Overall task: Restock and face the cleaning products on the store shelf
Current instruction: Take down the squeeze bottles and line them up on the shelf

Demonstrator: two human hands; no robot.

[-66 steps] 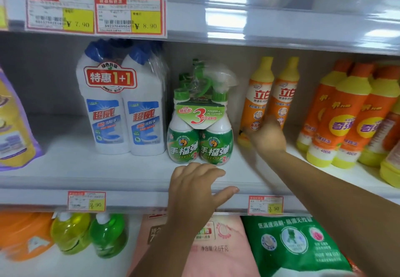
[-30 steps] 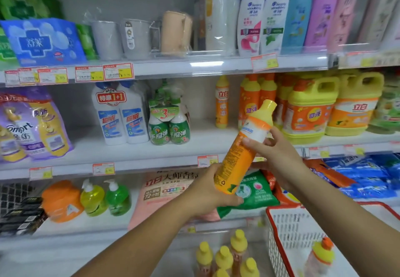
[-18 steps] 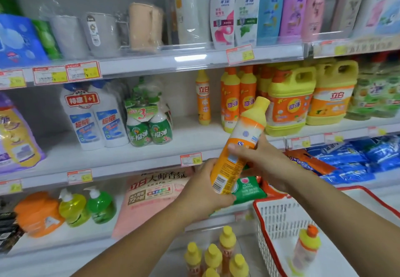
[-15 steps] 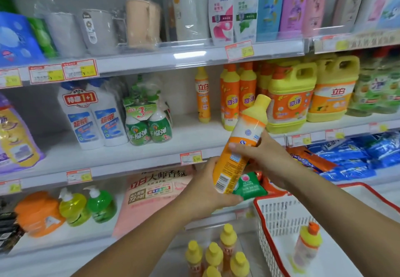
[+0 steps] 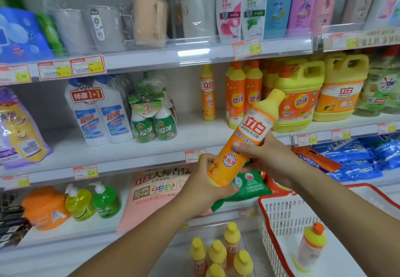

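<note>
you've got the orange dish-soap bottle (image 5: 249,134) in both hands, out in front of the middle shelf (image 5: 190,126). it's tilted w/ the yellow cap up and to the right, label facing you. left hand (image 5: 205,187) wraps the base, fingers curled round the bottom edge. right hand (image 5: 268,157) grips the mid-body from the right side, thumb across the front. both are closed on the bottle, nothing else held.

handling, my guess: rigid plastic, looks full, so fairly heavy for its build, w/ the weight sitting low. the smooth glossy wall is prob slippery, esp w/ any soap residue. unlikely to break, but the cap could pop if dropped. it's tall and narrow, so it'll tip easily once stood up. best hold is round the body just under the shoulder, other hand steadying the base. don't carry it by the cap.

its spot looks like the gap beside the lone matching bottle (image 5: 208,95), left of the orange-capped row (image 5: 238,97). more stock: one bottle (image 5: 311,246) in the red-rimmed basket (image 5: 281,218), plus a cluster of yellow-cap bottles (image 5: 220,253) below.
</note>
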